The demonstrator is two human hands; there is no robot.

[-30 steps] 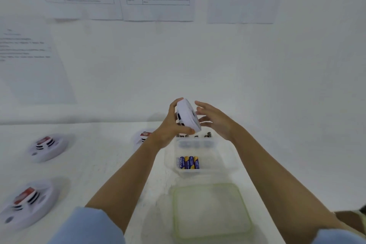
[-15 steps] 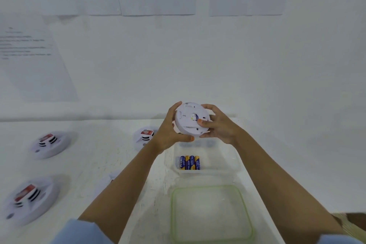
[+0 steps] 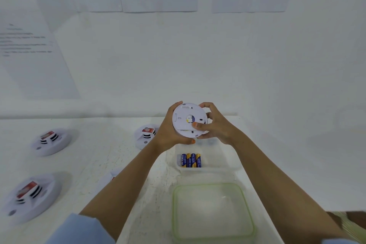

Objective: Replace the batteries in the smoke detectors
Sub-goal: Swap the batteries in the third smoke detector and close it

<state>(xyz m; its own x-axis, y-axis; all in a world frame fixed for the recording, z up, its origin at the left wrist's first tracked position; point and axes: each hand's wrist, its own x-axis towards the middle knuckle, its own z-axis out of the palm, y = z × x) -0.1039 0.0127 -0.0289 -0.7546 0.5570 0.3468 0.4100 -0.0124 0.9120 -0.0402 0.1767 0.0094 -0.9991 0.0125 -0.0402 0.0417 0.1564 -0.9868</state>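
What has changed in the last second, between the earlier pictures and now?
The right hand closed onto the smoke detector, which the left hand already held; together they turned its back face toward the camera. The batteries in the container and the lid stayed put.

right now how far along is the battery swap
Done: the box is open, its lid lying in front of it. In hand: left hand and right hand grip the held detector, back towards the camera, right thumb on it. Left: batteries lie in the box; the far detector, near detector and middle detector lie on the table, whether serviced I can't tell.
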